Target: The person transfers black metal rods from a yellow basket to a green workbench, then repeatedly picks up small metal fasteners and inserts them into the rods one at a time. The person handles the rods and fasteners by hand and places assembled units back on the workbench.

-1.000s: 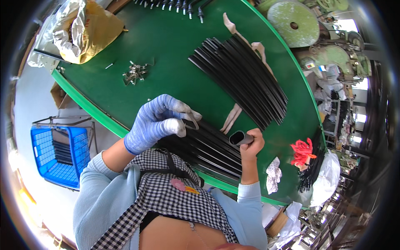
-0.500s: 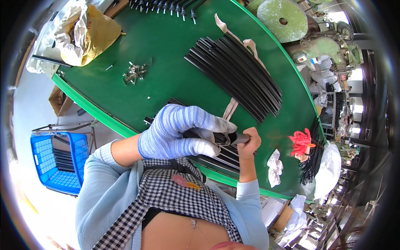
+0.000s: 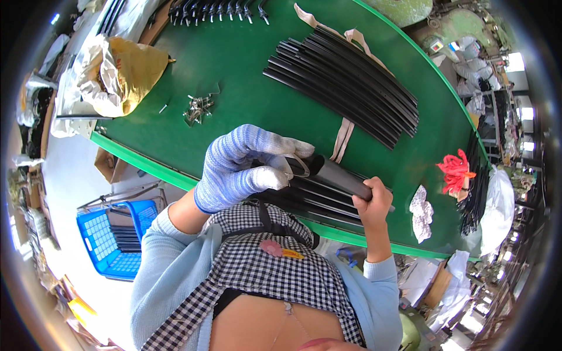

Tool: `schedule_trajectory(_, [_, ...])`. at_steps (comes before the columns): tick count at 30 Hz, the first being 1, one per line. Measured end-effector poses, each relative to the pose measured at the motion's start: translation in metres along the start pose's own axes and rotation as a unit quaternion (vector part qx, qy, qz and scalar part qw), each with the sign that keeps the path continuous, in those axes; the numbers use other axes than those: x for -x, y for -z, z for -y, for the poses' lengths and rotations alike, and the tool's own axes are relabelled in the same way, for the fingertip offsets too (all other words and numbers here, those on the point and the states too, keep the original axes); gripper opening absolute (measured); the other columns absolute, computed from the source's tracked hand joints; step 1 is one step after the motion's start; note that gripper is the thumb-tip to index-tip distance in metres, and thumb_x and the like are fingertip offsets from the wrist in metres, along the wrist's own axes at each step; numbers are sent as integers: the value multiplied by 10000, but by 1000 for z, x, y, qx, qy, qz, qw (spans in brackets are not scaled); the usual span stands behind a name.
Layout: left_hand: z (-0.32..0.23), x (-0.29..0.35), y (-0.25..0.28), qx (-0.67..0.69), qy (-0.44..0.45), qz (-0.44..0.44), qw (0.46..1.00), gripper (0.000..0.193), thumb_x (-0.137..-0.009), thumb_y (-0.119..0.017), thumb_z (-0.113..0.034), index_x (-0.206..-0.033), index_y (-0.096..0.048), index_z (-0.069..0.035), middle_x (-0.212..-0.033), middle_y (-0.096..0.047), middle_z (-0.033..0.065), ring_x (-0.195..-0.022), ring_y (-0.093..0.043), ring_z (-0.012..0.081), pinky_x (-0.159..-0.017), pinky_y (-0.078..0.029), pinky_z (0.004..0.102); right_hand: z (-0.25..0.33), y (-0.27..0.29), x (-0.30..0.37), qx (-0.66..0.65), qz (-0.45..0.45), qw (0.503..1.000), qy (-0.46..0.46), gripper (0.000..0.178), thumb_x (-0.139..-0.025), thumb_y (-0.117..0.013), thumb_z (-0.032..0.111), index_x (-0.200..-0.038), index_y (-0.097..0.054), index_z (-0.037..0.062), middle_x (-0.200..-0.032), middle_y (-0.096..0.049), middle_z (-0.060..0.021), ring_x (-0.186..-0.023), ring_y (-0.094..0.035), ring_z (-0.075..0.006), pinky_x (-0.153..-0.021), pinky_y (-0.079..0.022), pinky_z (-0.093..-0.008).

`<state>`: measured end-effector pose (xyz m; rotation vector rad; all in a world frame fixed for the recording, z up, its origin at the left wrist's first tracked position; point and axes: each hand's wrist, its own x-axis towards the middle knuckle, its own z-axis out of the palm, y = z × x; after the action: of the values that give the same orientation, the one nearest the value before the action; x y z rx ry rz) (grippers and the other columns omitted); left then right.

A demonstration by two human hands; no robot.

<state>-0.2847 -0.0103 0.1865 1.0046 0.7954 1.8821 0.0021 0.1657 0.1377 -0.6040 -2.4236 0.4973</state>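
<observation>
My left hand [image 3: 237, 169], in a blue-and-white striped knit glove, pinches a bent metal wire clip [image 3: 301, 166] between thumb and fingers. The clip's loop points at the open end of a black tube [image 3: 342, 177]; whether they touch I cannot tell. Bare, my right hand [image 3: 374, 205] is closed round the tube's other end and holds it at a slant. Beneath both hands, more black tubes [image 3: 319, 202] lie along the near edge of the green table [image 3: 246, 93]. A small heap of similar metal clips [image 3: 199, 110] is farther off to the left.
A bundle of black tubes [image 3: 345, 85] lies on a cloth strip [image 3: 342, 140]. Bent black rods [image 3: 219, 10] line the far edge. A yellow-white sack [image 3: 132, 73] stands left; a blue basket [image 3: 111, 243] is below. Red ties [image 3: 455, 171] and a crumpled cloth [image 3: 420, 213] lie right.
My right hand has drawn the tube away from the gloved fingers, toward the right. More of the tube and the clip's loop now show. The whole view has shifted somewhat.
</observation>
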Motion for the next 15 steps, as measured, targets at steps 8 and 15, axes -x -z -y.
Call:
schedule_trajectory(8, [3, 2, 1, -82, 45, -28, 995, 405, -805, -817, -182, -1078, -580, -1, -1006, -694, 251, -1015, -688, 343, -874, -554, 454, 13, 3, 13, 35, 32, 999, -10, 495, -721, -777, 504, -839, -593, 60, -714, -566, -63, -578, -584, -263, -517, -476, -345])
schedule_trajectory(15, [25, -6, 20, 39, 116, 67, 990, 556, -736, -878, -339, -1113, -602, -38, -920, -586, 139, -807, -673, 250, -631, -607, 354, 27, -3, 18, 15, 72, 997, -20, 418, -691, -824, 427, -849, -609, 106, -767, -600, -18, -607, -617, -221, -543, -501, -323])
